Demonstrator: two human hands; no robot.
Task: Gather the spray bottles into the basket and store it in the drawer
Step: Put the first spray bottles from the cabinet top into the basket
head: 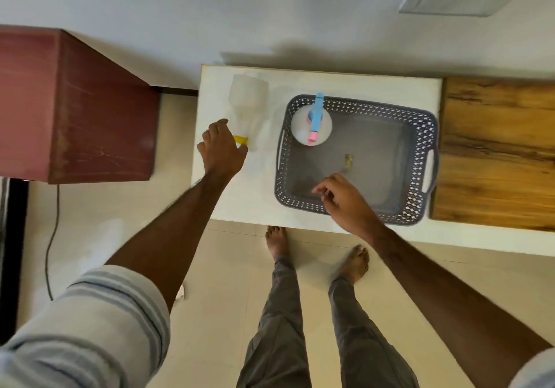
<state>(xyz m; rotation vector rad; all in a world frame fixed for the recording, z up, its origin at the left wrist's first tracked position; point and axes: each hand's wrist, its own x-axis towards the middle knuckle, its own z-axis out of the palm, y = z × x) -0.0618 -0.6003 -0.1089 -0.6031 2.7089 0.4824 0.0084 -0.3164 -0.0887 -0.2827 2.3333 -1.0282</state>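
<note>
A grey perforated basket [420, 207] with two handles sits on the white table [246, 195]. Upright in its far left corner stands a white spray bottle with a blue and pink head [315, 117]. To the left of the basket, a clear spray bottle with a yellow head [247, 102] is tilted and blurred, and my left hand [222, 150] is shut around its yellow top. Over the basket's near rim hovers my right hand [342, 198], fingers loosely curled and holding nothing. A small yellowish scrap [348, 159] lies on the basket floor.
A wooden surface [495, 153] adjoins the table on the right. A dark red cabinet [75, 108] stands to the left, with a black cable [51, 237] trailing on the floor. My bare feet are at the table's near edge. A white wall runs behind.
</note>
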